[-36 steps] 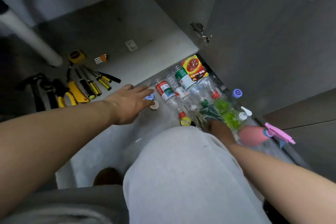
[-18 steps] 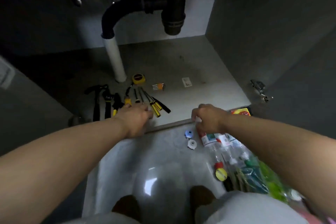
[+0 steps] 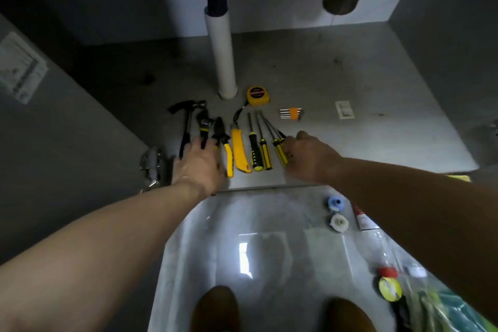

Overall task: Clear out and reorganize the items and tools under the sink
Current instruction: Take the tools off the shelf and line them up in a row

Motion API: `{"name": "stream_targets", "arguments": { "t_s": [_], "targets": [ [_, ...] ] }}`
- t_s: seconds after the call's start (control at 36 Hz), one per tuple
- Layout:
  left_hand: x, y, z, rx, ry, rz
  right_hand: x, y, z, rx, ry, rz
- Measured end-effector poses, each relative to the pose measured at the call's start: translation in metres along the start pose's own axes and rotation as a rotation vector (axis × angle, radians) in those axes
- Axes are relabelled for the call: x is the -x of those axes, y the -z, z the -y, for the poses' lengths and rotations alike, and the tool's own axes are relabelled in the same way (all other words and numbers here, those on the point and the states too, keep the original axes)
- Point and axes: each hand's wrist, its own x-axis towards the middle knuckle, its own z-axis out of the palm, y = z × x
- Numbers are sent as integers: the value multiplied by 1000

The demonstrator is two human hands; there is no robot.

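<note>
both hands are in over the cabinet floor (image 3: 363,143) now, working the row of tools laid along its front edge. from the left end: hammer (image 3: 188,122), wrench (image 3: 204,127), pliers (image 3: 225,144), yellow utility knife (image 3: 239,152), then the screwdrivers (image 3: 255,149) side by side, shafts pointing toward the back. the left hand (image 3: 199,166) lies flat, fingers stretched out across the handles of the hammer, wrench and pliers, touching them, nothing clasped. the right hand (image 3: 310,159) sits at the right end of the row, knuckles up, fingers curled down onto the last yellow screwdriver handles; whether it truly grips one, cannot tell, the hand covers it. behind the row, a yellow tape measure (image 3: 257,95) just beside the foot of the white pipe (image 3: 225,56), and a set of hex keys (image 3: 291,113) to its right. off the front edge, on the shiny floor, a blue fitting (image 3: 334,203) and a white fitting (image 3: 339,222) lie close together, with a clear bottle (image 3: 382,250) near them under the right forearm.
</note>
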Motion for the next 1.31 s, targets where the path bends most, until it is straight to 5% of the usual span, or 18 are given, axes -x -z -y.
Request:
{"name": "stream_targets", "arguments": {
  "t_s": [0.17,0.5,0.67,0.78,0.94,1.17,1.31],
  "targets": [
    [-13,-7,10,74,198,-34,-14,-19,-9,-60,-230,-109],
    [-47,-21,13,148,371,-61,-18,-40,-29,-272,-295,-190],
    [-50,-13,10,489,578,-29,3,-29,-38,-417,-191,-113],
    [-26,-10,13,849,545,-68,24,-13,-41,-505,-105,55],
    [48,-16,3,1077,381,-174,55,4,-36,-432,-111,335],
    [154,-59,-3,1044,-12,49,101,-39,-15,-506,-267,515],
    [182,-97,0,904,-53,216,123,-87,-8,-493,-443,581]
  ]
}}
